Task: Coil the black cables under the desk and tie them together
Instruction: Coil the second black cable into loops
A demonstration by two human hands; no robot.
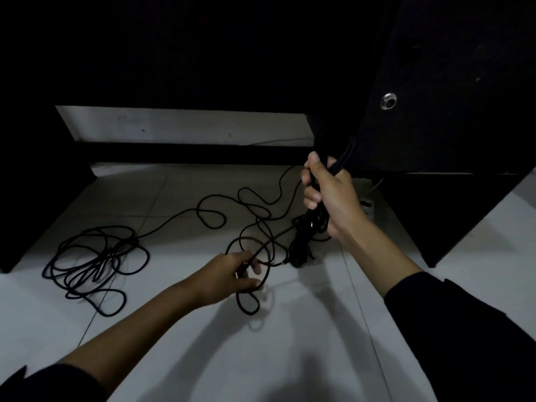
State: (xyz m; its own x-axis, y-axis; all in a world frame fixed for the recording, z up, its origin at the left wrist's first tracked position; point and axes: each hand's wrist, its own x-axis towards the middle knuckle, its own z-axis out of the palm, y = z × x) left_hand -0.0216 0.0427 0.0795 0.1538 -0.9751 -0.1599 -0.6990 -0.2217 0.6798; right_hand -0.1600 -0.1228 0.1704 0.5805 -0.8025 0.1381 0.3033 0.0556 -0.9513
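Desk panel point(435, 111) — possibly hiding cables point(95, 256).

Dim room: pale tiled floor point(179, 338) under a black desk point(452, 117)

We see two bare forearms reaching in from the lower edge, each ending in a bare hand: the left hand point(224, 278) and the right hand point(330, 195). Both arms wear dark, black-looking long sleeves, pushed back so the forearms show. The left sleeve point(52, 382) bunches in folds near the elbow; the right sleeve point(464, 323) is loose, with a seam line running across the cuff.
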